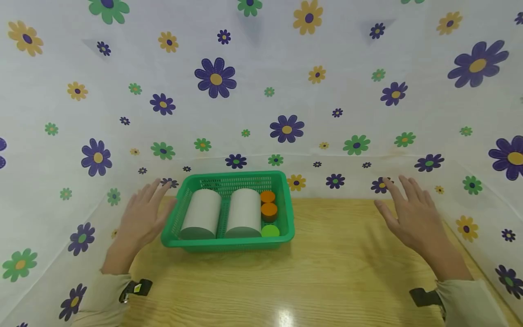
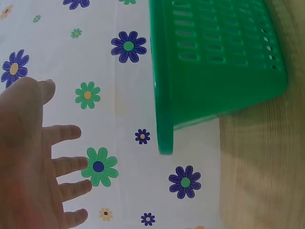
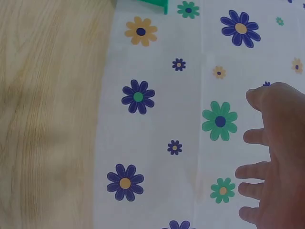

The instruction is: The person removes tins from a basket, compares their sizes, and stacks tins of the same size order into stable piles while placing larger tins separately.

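Note:
A green plastic basket (image 1: 229, 242) stands on the wooden table, left of the middle. Inside it lie two white cylinders (image 1: 203, 211) side by side. Along its right end are two orange round pieces (image 1: 268, 211) and a light green one (image 1: 270, 231). My left hand (image 1: 143, 218) is held up beside the basket's left end, fingers spread and holding nothing. In the left wrist view the basket wall (image 2: 224, 81) rises past the fingertips. Far to the right, my right hand (image 1: 414, 218) hovers over the table with straight, spread fingers and nothing in it.
A white cloth (image 1: 253, 104) printed with purple, green and yellow flowers hangs behind the table and along both sides. The wooden tabletop (image 1: 327, 259) stretches in front of the basket and to its right. Each wrist wears a dark strap (image 1: 425, 297).

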`<state>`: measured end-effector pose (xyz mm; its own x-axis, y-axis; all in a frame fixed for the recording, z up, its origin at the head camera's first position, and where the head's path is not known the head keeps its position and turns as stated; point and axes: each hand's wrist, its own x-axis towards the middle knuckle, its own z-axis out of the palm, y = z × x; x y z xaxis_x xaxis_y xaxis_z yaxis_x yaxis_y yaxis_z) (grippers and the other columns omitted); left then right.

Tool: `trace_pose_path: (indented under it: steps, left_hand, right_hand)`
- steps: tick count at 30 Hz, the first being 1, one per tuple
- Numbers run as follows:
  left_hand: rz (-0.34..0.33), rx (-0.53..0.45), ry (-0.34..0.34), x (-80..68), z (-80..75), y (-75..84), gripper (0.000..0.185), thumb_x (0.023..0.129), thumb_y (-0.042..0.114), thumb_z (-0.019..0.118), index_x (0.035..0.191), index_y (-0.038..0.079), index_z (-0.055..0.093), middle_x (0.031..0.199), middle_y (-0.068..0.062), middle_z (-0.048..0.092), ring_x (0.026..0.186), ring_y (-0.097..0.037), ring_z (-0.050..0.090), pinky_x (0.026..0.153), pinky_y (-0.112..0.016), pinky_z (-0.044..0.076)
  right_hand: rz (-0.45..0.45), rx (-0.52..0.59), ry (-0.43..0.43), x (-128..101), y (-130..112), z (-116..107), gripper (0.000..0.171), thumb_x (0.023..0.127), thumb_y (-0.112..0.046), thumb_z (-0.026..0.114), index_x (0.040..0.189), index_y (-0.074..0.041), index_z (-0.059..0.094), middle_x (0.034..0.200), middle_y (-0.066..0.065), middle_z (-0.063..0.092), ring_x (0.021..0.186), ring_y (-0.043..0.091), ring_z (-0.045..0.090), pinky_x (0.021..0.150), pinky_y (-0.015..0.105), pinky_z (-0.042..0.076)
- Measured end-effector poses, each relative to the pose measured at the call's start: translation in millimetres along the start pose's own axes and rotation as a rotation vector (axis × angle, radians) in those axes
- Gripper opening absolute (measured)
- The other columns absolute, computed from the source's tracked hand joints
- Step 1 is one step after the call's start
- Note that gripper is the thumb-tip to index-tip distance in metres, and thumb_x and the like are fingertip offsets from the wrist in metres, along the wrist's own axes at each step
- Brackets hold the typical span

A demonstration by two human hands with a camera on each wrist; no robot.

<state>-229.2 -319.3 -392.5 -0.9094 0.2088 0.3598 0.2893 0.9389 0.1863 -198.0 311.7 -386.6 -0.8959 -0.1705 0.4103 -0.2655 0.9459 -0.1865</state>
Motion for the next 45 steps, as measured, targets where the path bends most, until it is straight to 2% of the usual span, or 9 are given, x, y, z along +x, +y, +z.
trace_pose_path:
  steps: [7, 13, 20, 29, 38, 43, 45]
  left_hand:
    - [0.039, -0.048, 0.096, -9.0, 3.3, 11.4, 0.056, 0.109, 0.041, 0.042, 0.154, 0.007, 0.043, 0.159, -0.027, 0.034, 0.144, -0.053, 0.030, 0.115, -0.069, 0.015]
    - [0.077, -0.128, 0.147, -18.2, 11.3, 19.1, 0.052, 0.109, 0.035, 0.047, 0.152, 0.006, 0.047, 0.158, -0.027, 0.037, 0.142, -0.052, 0.034, 0.111, -0.070, 0.022]
    - [0.119, -0.168, 0.204, -24.4, 15.8, 32.3, 0.046, 0.107, 0.028, 0.052, 0.146, 0.003, 0.053, 0.145, -0.027, 0.051, 0.132, -0.050, 0.046, 0.106, -0.066, 0.033]
    - [0.032, -0.317, 0.208, -44.5, 32.6, 53.8, 0.041, 0.107, 0.026, 0.053, 0.143, 0.007, 0.058, 0.141, -0.019, 0.054, 0.130, -0.043, 0.049, 0.101, -0.066, 0.037]
    - [0.058, -0.405, 0.252, -57.5, 48.2, 65.4, 0.030, 0.103, 0.015, 0.060, 0.131, 0.006, 0.066, 0.130, -0.014, 0.058, 0.122, -0.036, 0.051, 0.096, -0.061, 0.039]
    - [0.089, -0.395, 0.251, -61.8, 58.4, 71.5, 0.027, 0.098, 0.014, 0.069, 0.123, 0.006, 0.069, 0.117, -0.010, 0.066, 0.112, -0.028, 0.058, 0.090, -0.054, 0.045]
    - [0.088, -0.378, 0.257, -62.8, 62.1, 73.4, 0.027, 0.095, 0.016, 0.073, 0.121, 0.008, 0.070, 0.114, -0.008, 0.068, 0.109, -0.028, 0.060, 0.090, -0.053, 0.042]
  right_hand:
    - [-0.001, 0.030, 0.040, -6.1, -4.9, 3.4, 0.065, 0.108, -0.040, 0.047, 0.160, -0.005, 0.029, 0.156, 0.037, 0.026, 0.143, 0.056, 0.023, 0.115, 0.070, 0.013]
    - [0.002, 0.097, 0.070, -11.4, -13.1, 7.2, 0.064, 0.108, -0.037, 0.048, 0.160, -0.006, 0.029, 0.157, 0.036, 0.026, 0.141, 0.058, 0.026, 0.113, 0.071, 0.017]
    - [0.040, 0.187, 0.072, -17.8, -21.4, 8.2, 0.065, 0.108, -0.035, 0.051, 0.163, -0.010, 0.026, 0.158, 0.035, 0.025, 0.139, 0.061, 0.027, 0.109, 0.075, 0.018]
    - [0.058, 0.311, 0.120, -23.0, -33.4, 10.8, 0.063, 0.107, -0.029, 0.052, 0.163, -0.012, 0.027, 0.161, 0.031, 0.023, 0.144, 0.058, 0.023, 0.107, 0.077, 0.018]
    - [0.070, 0.404, 0.164, -25.7, -39.8, 20.7, 0.063, 0.106, -0.024, 0.056, 0.161, -0.011, 0.030, 0.161, 0.029, 0.026, 0.144, 0.056, 0.022, 0.106, 0.079, 0.018]
    - [0.059, 0.435, 0.183, -27.3, -42.5, 27.0, 0.061, 0.105, -0.021, 0.057, 0.160, -0.010, 0.034, 0.160, 0.027, 0.029, 0.143, 0.056, 0.026, 0.106, 0.078, 0.019]
    - [0.042, 0.444, 0.196, -27.7, -43.7, 29.3, 0.060, 0.105, -0.019, 0.057, 0.160, -0.010, 0.034, 0.159, 0.028, 0.029, 0.141, 0.057, 0.027, 0.106, 0.079, 0.019]
